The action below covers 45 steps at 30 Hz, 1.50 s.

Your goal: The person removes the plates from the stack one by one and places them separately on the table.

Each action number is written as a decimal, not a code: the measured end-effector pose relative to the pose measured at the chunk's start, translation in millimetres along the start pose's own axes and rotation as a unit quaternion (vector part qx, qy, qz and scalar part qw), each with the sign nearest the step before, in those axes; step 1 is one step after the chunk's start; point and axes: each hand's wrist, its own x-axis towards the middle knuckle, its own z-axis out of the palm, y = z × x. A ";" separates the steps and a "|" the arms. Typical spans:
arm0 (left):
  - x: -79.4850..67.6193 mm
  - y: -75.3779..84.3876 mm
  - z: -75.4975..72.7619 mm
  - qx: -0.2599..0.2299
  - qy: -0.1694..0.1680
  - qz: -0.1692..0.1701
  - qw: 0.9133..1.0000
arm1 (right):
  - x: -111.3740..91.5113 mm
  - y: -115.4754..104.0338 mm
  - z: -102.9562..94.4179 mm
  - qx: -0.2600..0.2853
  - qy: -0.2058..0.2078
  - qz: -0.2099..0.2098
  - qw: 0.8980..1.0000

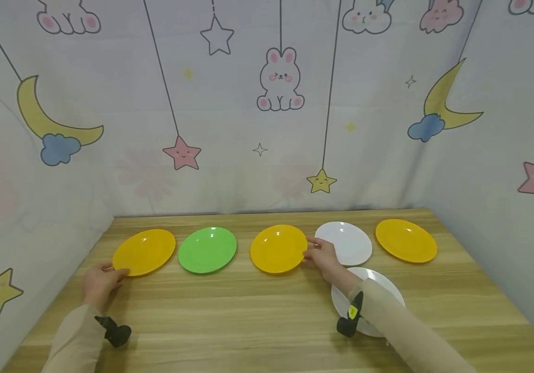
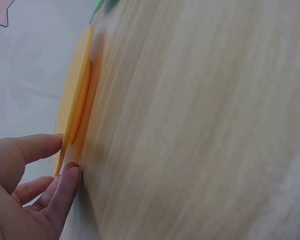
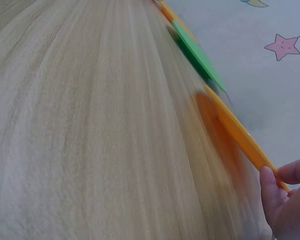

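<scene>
My left hand (image 1: 100, 284) pinches the near-left rim of a yellow plate (image 1: 144, 252) at the table's left end. In the left wrist view this yellow plate (image 2: 75, 95) is tipped up a little, thumb over its rim and fingers below. With my right hand (image 1: 324, 258) I grip the right rim of the middle yellow plate (image 1: 278, 248); the right wrist view shows that plate (image 3: 240, 135) raised at an angle above the wood. Between the two lies a green plate (image 1: 207, 249). A white plate (image 1: 348, 243) lies just behind my right hand.
Another yellow plate (image 1: 406, 241) lies at the far right of the wooden table (image 1: 229, 321). A second white plate (image 1: 342, 300) sits under my right forearm, partly hidden by it. A patterned cloth (image 1: 229, 191) hangs along the table's back and sides.
</scene>
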 end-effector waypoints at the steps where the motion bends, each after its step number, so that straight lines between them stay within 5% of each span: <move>1: 0.5 -0.3 -0.1 -0.001 0.000 -0.001 1.000 | 0.0 -0.4 0.1 -0.002 0.001 0.001 1.000; 31: 2.1 -3.6 0.5 -0.017 0.004 0.014 1.000 | 14.8 -4.4 8.2 0.029 0.006 0.018 0.999; 38: 1.5 -3.1 0.6 -0.017 0.006 0.012 1.000 | 12.1 -0.8 13.7 0.004 0.030 0.016 0.999; 45: 0.2 -1.8 -0.5 -0.014 -0.003 0.005 1.000 | 12.0 7.6 14.9 -0.070 0.029 -0.039 0.996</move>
